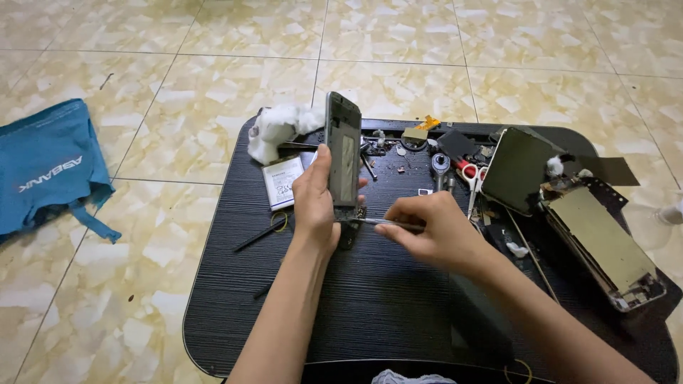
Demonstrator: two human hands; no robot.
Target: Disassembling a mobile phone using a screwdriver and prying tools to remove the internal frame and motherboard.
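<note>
- My left hand (315, 203) grips a phone frame (343, 153) upright, mid-board (235, 299).
- My right hand (430, 229) pinches tweezers (377, 222) at the frame's bottom edge.
- Risk: the tip may slip and scratch parts.

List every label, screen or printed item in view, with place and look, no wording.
Battery: flat white rectangle with a printed label, left of the left hand.
Screen panel: dark, glossy, propped at the mat's right.
Blue cloth: white lettering, on the floor, far left.
</note>
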